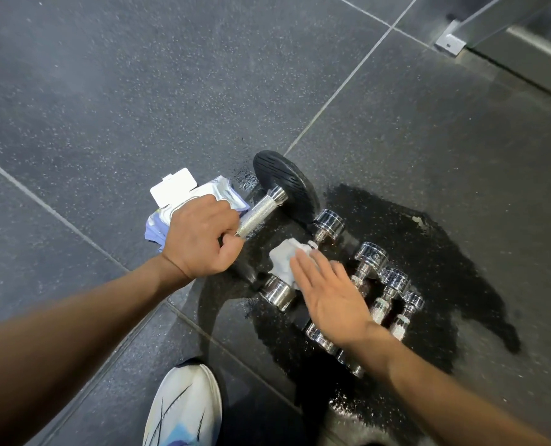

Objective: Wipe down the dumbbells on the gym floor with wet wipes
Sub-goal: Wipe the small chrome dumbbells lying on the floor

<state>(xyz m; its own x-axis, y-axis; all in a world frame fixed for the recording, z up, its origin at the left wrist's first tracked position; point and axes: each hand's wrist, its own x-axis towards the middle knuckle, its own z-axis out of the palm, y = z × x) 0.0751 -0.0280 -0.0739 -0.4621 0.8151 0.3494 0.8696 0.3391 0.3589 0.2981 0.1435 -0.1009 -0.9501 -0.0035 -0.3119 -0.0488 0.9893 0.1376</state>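
The left forearm (pixel 74 317) and the right forearm (pixel 445 391) are bare along their whole visible length, and so are the left hand (pixel 200 235) and the right hand (pixel 329 294). One white trainer (pixel 184 410) shows at the bottom edge, with thin black lines sweeping across its upper (pale blue and violet colour its lowest visible part) and a dark rim round the toe.

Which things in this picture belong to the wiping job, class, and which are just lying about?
Part of the job:
wipe, pressed by the right hand
wipe pack
black dumbbell, gripped by the left hand
chrome dumbbells

Just there:
shoe
metal frame, top right
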